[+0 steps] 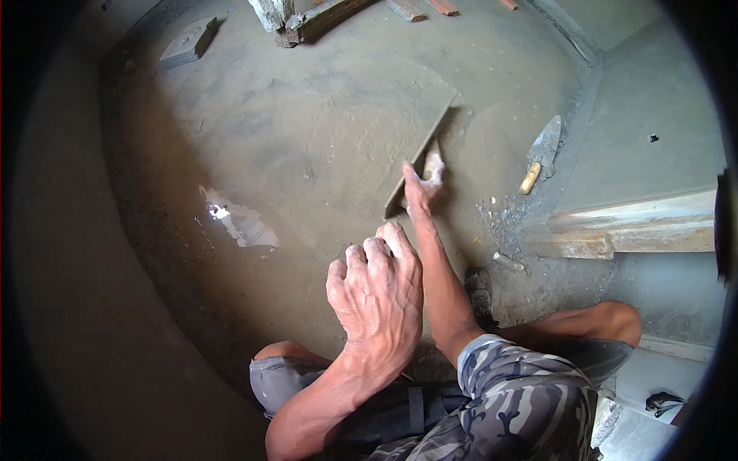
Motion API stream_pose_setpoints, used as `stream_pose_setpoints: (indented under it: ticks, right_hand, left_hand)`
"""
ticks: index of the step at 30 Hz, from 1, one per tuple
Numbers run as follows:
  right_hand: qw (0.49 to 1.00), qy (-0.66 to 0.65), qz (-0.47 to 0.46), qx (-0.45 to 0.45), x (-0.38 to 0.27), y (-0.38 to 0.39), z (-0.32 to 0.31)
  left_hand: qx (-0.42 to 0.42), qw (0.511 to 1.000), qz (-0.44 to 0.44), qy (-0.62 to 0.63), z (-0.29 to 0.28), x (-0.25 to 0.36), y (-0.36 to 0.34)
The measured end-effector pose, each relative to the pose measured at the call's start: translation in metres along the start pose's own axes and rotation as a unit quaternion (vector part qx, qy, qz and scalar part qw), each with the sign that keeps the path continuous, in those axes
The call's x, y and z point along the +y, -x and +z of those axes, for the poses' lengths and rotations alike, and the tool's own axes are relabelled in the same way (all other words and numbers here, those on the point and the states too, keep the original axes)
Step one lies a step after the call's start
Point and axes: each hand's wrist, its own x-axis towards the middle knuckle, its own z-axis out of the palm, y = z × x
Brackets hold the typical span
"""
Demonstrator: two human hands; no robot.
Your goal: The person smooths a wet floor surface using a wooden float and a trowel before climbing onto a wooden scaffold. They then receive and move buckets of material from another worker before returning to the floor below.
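My right hand [423, 183] grips a long, flat plastering float [437, 125] from behind. The float is tipped up on a long edge over the wet grey-brown mortar floor [307, 131]. Closer to the camera is my left hand [377, 288], back upward, its fingers curled under. Whatever may lie inside those fingers is hidden, and the hand looks apart from the float. To the right of the float, a pointed trowel [544, 144] with a wooden handle lies on the floor.
Shiny water pools in a puddle [250, 229] at left. A flat block [188, 44] sits far left, with a wooden beam [332, 17] and a whitish chunk [270, 12] at the back. A worn plank [638, 223] juts out at right, near loose crumbs and a small stub [509, 262].
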Motion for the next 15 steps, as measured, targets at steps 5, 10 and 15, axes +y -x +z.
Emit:
stream_pose_setpoints:
  ticks: [5,10,15]
  right_hand:
    - [0.961,0.256,0.074,0.076,-0.044,0.022,-0.018]
    - [0.991,0.020,-0.003,-0.135,-0.030,0.058,0.039]
    - [0.933,-0.128,-0.054,-0.332,-0.056,0.146,0.142]
  left_hand:
    - [0.051,0.997,0.035,-0.046,0.005,-0.004,0.001]
    - [0.077,0.994,0.077,-0.015,0.004,0.010,-0.001]
    - [0.070,0.995,0.068,-0.028,0.005,0.006,0.001]
